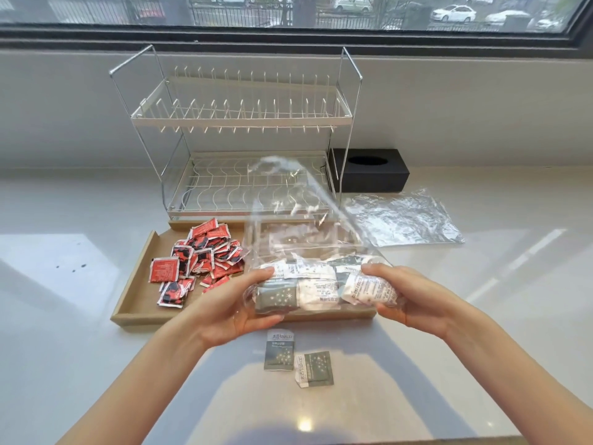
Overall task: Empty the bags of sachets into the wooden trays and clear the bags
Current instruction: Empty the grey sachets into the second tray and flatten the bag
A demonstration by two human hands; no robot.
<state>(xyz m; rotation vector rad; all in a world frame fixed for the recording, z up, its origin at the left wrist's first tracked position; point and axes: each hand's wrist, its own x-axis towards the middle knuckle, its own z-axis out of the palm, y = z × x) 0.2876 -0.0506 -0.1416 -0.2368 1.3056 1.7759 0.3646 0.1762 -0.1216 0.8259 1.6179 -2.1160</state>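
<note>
1. The wooden tray [134, 295] lies on the tabletop [64, 316], red sachets [195, 261] heaped at its left, leaving its right free.
2. Both hands, left hand [237, 311] and right hand [404, 293], clasp the clear bag [308, 252] of grey-white sachets above that side, likely for tipping.
3. An emptied bag [404, 216] lies far right; two stray sachets [296, 364] sit near.

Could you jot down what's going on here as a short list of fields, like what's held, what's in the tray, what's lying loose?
held: clear bag of grey and white sachets, gripped by left hand and right hand
left tray section: pile of red sachets in the wooden tray
loose on counter: two grey sachets in front of the tray
set aside: empty plastic bag, right of the tray
behind: wire dish rack, black tissue box
</note>
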